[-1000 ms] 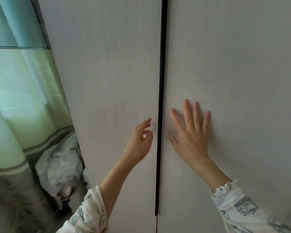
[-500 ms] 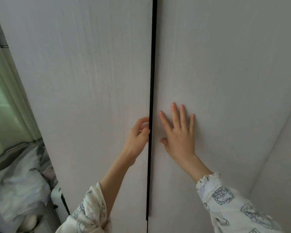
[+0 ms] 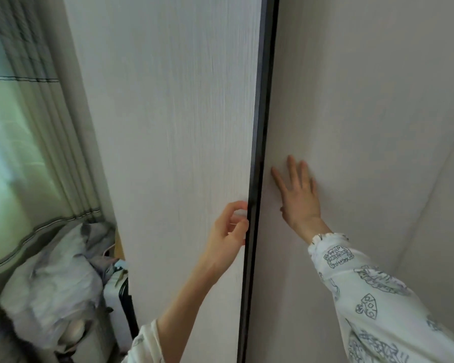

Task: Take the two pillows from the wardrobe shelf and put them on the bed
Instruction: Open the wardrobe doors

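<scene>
Left hand hooks the left wardrobe door edge while your right hand rests flat, fingers spread, on the right door; pull left door open next.

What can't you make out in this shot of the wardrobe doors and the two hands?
- Pillows and shelf: hidden in the head view behind the white wood-grain left wardrobe door and the plain white right door.
- Left hand: fingertips curl round the door's dark edge, out of sight.
- Crumpled grey-white bundle by the curtain: too blurred to identify.
- Bed: not in frame.
</scene>
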A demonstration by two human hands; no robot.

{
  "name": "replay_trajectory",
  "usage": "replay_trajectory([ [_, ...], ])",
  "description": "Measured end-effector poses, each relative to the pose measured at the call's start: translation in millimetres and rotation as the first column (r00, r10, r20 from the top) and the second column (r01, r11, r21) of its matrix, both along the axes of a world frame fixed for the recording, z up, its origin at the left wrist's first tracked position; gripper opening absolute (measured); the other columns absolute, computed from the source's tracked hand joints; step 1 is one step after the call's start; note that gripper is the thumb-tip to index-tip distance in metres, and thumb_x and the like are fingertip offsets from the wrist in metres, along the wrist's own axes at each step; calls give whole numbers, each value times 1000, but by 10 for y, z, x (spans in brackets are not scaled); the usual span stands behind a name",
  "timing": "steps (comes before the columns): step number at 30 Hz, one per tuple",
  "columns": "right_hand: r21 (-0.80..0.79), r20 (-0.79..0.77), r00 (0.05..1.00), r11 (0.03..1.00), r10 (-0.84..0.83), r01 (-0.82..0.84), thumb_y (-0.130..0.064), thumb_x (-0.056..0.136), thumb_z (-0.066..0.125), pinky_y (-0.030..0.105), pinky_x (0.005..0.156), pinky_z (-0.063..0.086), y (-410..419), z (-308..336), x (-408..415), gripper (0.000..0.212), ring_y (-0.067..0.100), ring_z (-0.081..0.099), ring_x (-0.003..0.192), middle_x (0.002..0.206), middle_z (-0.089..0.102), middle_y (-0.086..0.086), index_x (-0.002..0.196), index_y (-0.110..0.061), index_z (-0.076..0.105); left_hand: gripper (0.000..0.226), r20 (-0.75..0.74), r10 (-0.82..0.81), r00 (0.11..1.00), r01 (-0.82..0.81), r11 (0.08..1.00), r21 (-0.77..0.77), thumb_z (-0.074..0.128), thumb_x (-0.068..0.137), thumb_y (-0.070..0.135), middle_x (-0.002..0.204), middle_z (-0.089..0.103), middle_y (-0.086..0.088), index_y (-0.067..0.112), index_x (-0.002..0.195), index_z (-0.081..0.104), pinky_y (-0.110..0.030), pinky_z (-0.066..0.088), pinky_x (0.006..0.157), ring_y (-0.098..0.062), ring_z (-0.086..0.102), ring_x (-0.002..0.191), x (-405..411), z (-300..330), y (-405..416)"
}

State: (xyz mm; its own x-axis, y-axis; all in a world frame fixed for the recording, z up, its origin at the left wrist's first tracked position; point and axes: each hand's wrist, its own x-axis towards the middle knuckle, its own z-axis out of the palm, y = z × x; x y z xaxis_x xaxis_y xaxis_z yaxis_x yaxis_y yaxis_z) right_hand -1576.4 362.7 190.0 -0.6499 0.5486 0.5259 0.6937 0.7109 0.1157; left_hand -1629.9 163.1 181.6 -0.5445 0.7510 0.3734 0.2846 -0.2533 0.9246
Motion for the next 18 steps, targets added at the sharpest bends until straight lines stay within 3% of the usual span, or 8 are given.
replay_trajectory([
  [4, -62, 52, 999, 998, -3, 6, -6, 87, 55, 49, 113, 20, -98, 117, 48, 88, 35, -12, 143, 156, -22, 8, 148, -32, -3, 21, -28, 17, 999, -17, 1000, 1, 42, 96, 9, 84, 62, -1, 24, 97, 56, -24, 55, 69, -11, 64, 80, 79, 25, -310],
  [9, -280, -16, 996, 956, 92, -92, -18, 91, 52, 49, 113, 18, -406, 234, 44, 75, 37, -4, 144, 158, -10, 14, 149, -24, 6, 27, -96, 117, 989, -119, 993, -17, 39, 94, 6, 78, 66, 7, 28, 96, 55, -32, 58, 74, -17, 67, 84, 191, 13, -664],
  [11, -436, -128, 972, 869, 198, -235, -24, 92, 52, 48, 114, 19, -611, 210, 74, 72, 35, 5, 144, 158, 3, 14, 149, -20, 9, 27, -110, 158, 981, -160, 987, -16, 40, 94, 7, 78, 65, 8, 30, 96, 54, -36, 58, 76, -21, 66, 86, 227, -13, -798],
  [13, -528, -326, 893, 723, 311, -445, -22, 93, 52, 40, 114, 22, -863, 153, 130, 62, 30, 21, 142, 154, 23, 13, 147, -14, 22, 23, -120, 188, 975, -189, 982, -3, 42, 94, 11, 79, 63, 8, 30, 99, 54, -40, 57, 77, -21, 66, 85, 246, -42, -930],
  [15, -500, -472, 788, 616, 395, -609, -19, 94, 51, 31, 111, 27, -1146, 81, 218, 49, 24, 36, 135, 146, 40, 9, 141, -13, 37, 16, -136, 228, 964, -228, 973, 18, 46, 89, 22, 78, 63, 7, 30, 100, 55, -41, 57, 77, -20, 65, 82, 256, -73, -1067],
  [18, -428, -573, 652, 498, 496, -754, -15, 95, 47, 17, 102, 31, -1546, -41, 342, 39, 14, 46, 126, 136, 52, 2, 134, -15, 48, 24, -147, 308, 940, -304, 951, 52, 49, 85, 32, 81, 61, -2, 22, 106, 56, -42, 57, 75, -26, 63, 83, 268, -113, -1270],
])
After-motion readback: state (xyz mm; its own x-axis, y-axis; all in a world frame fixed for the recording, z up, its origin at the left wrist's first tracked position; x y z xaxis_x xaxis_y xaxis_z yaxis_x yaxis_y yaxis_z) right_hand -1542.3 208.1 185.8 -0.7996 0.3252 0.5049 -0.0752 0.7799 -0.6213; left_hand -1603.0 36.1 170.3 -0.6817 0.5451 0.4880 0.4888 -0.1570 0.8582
